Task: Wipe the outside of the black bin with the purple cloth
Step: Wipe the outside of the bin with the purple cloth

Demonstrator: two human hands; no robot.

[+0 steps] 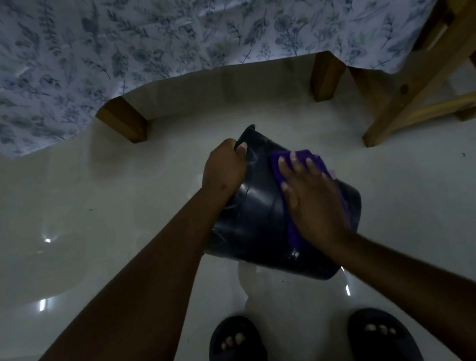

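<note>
A: Head view, only one. Nearest the camera: two feet in dark slippers [238, 353] on the pale tiled floor [58, 269], then both bare forearms reaching forward.

B: Where's the bin?

A: The black bin [254, 218] is tipped over on its side just ahead of the feet, base toward the person, open rim pointing away toward the table legs [124, 121]. I can't tell if it rests on the floor or is held slightly off it.

B: Hands?

A: Left hand [224, 168] has its grip clenched on the bin's rim at the far end, steadying it. Right hand [314, 203] is flat, fingers spread, pressing the purple cloth [309, 157] onto the upturned side wall. No closed grip there, just the palm pinning the cloth, which shows past the fingertips and along the hand's right edge.

B: Progress?

A: Mid-wipe, by my read. The cloth is on the upper wall now. The wall looks glossy with streaks, but it's too dim to say which parts are clean. The underside and base likely remain, so the bin would need turning.

B: Background?

A: Floral tablecloth [146, 33] hanging over the worktop, wooden frame [430, 68] on the right.
</note>
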